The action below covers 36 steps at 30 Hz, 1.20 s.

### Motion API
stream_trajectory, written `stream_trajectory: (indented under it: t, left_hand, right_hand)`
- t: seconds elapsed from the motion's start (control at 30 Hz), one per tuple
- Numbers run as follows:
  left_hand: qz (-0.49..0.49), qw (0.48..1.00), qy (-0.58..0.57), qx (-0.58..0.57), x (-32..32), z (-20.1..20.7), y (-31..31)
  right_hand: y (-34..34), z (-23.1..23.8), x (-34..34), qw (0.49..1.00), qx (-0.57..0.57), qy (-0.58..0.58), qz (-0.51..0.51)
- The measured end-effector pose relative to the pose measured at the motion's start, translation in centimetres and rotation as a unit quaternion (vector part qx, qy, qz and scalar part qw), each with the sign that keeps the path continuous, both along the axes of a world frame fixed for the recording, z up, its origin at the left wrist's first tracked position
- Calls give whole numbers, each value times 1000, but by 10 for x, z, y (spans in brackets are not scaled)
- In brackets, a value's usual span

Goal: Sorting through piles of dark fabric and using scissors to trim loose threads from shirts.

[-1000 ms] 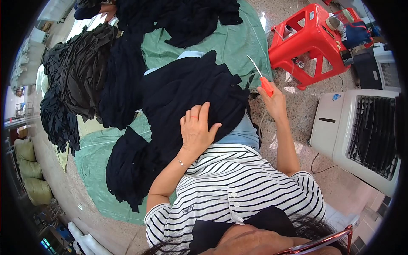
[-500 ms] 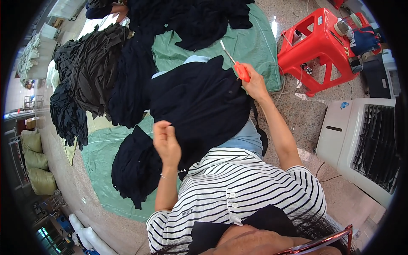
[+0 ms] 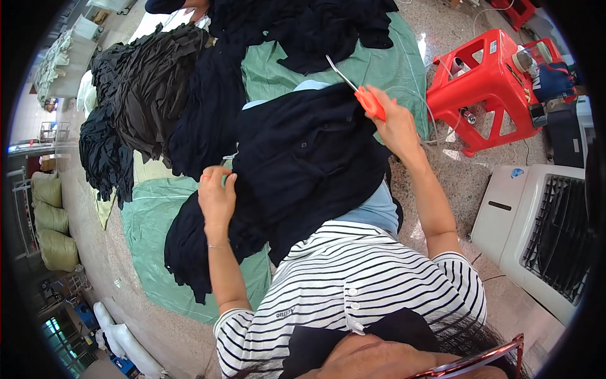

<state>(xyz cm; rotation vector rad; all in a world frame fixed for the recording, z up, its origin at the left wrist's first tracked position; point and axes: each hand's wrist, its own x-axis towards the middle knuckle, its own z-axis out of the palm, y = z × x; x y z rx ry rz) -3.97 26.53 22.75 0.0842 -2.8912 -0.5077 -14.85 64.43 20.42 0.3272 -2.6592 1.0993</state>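
Note:
A dark navy garment with buttons [image 3: 297, 174] lies spread across my lap, over light blue trousers [image 3: 372, 211]. My right hand [image 3: 396, 129] is closed round the orange-red handles of a pair of scissors [image 3: 370, 102], above the garment's far right edge. The scissors' metal blades point up and to the left, away from me. At the left edge of the garment is my left hand [image 3: 216, 197], its fingers curled and the thumb apart from them; nothing shows in it. Beside that hand, another dark navy garment [image 3: 189, 252] lies bunched on a green sheet [image 3: 148, 218].
Heaps of black cloth [image 3: 309, 28] and dark grey-brown cloth [image 3: 154, 95] lie ahead and to the left. A red plastic stool [image 3: 486, 79] bearing a jar and other small things stands at right. Nearer is a white air cooler [image 3: 505, 218]. Cream sacks [image 3: 55, 218] stand far left.
My left hand has moved left, from over the garment to its left edge. The garment now lies flatter with more buttons showing. My right hand still holds the scissors, their blades seeming slightly parted.

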Motion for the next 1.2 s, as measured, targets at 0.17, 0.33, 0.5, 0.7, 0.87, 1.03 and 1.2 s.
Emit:
stream_trajectory:
  t: [0.17, 0.33, 0.5, 0.7, 0.87, 1.03, 1.2]
  left_hand:
    - [-135, 962, 175, 159, -39, 11, 66]
    - [-280, 942, 4, 188, -65, -8, 95]
    - [-253, 943, -43, 211, -63, -34, 92]
    - [-239, 942, -85, 220, -62, -38, 95]
    - [-272, 939, -50, 206, -60, -35, 96]
    - [-177, 874, -187, 411, -58, -48, 92]
    - [-129, 789, -203, 565, -42, -9, 98]
  right_hand:
    - [13, 17, 35, 986, 63, -145, -57]
    - [16, 42, 91, 990, 10, -134, -41]
    - [6, 50, 140, 982, 5, -189, -8]
    - [-9, 54, 147, 985, 28, -165, 48]
    - [-12, 58, 142, 987, 22, -153, 42]
    - [-11, 58, 148, 987, 40, -150, 48]
    - [-11, 65, 154, 992, 8, -111, 59]
